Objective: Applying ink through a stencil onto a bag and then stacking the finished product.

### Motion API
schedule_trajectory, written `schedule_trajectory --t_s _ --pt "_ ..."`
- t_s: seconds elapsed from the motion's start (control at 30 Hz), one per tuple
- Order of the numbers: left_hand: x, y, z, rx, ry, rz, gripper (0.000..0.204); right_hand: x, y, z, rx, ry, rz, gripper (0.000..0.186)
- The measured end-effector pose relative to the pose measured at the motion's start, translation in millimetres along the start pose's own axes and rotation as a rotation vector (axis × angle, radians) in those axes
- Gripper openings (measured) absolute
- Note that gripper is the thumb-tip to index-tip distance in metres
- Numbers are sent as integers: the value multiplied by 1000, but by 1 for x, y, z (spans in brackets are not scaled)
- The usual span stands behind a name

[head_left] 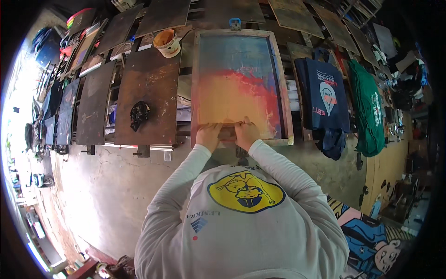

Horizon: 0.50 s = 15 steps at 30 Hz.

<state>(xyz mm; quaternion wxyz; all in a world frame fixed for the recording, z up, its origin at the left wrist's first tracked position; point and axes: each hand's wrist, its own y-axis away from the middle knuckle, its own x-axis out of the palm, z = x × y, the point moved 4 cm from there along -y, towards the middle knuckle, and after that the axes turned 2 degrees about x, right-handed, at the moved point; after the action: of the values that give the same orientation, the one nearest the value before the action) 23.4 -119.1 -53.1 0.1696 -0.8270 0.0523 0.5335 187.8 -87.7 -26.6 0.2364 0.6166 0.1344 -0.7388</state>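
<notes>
A wooden-framed printing screen (196, 88) lies flat in front of me, its mesh smeared blue-grey at the far end, red across the middle and orange-yellow toward me. At its near end I hold a squeegee (227, 134) crosswise, with a brown bar showing between my hands. My left hand (209, 136) is closed on its left part, and my right hand (247, 133) on its right part. Thumbs and fingertips press along its far side. The squeegee's lower edge is hidden. A blue-topped clamp (235, 23) sits at the middle of the screen's far edge.
Left of the screen, a dark board (153, 88) bears an ink-stained tub (167, 44) and a crumpled black bundle (140, 114). To the right, a navy tote bag (329, 109) and green bags (369, 111) drape over other boards. More boards stand in rows beyond.
</notes>
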Motion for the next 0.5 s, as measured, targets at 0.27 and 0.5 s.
schedule_trajectory --t_s 0.27,0.5 --pt "-25 -85 33 -37 17 373 44 -25 -90 -37 9 -49 96 43" --pt "-11 -160 100 -529 980 17 65 -39 -178 -54 -63 -71 293 32"
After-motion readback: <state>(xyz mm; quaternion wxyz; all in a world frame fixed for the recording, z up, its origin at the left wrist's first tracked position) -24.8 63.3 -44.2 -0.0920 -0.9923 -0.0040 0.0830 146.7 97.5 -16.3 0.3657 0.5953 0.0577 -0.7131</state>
